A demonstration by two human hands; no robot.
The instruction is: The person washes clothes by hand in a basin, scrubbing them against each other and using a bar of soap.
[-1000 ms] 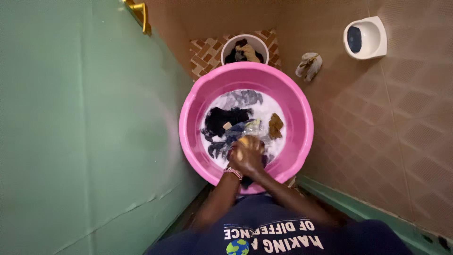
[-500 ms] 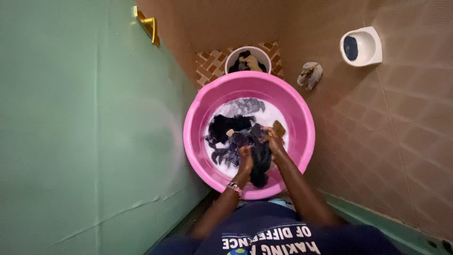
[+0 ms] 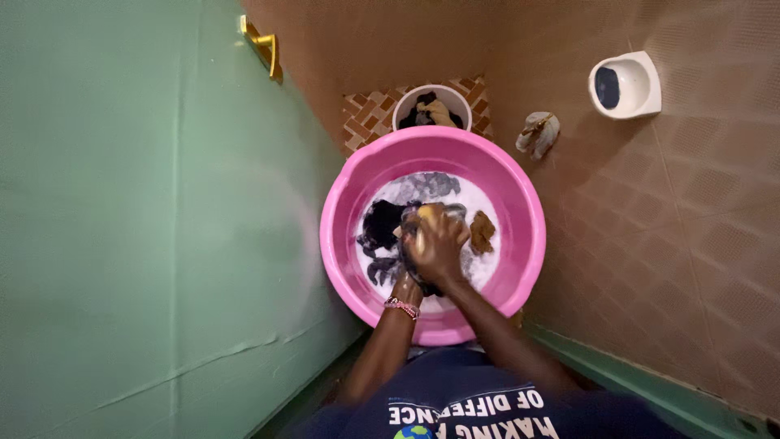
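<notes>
— Dark garment [image 3: 422,272]: where does it lie?
— In the suds of the pink basin [image 3: 341,236], bunched directly under both hands, running toward the person.
— Which hand is on top?
— Right hand [image 3: 439,244], closed over cloth and something yellow; left hand [image 3: 409,280] beneath, gripping the same cloth.

Beyond the hands, a small white bucket [image 3: 432,107] stuffed with dark and tan clothes is seen on a patch of brown patterned tiles [image 3: 367,114]. To the right of the hands and further away, a crumpled pale rag [image 3: 538,132] is lying on the brown tiled floor [image 3: 691,228], and further right again a white holder with a dark blue inside [image 3: 624,84] is found. To the left of the hands, a green door [image 3: 146,228] is seen, with a gold handle [image 3: 264,45] near its top edge.
</notes>
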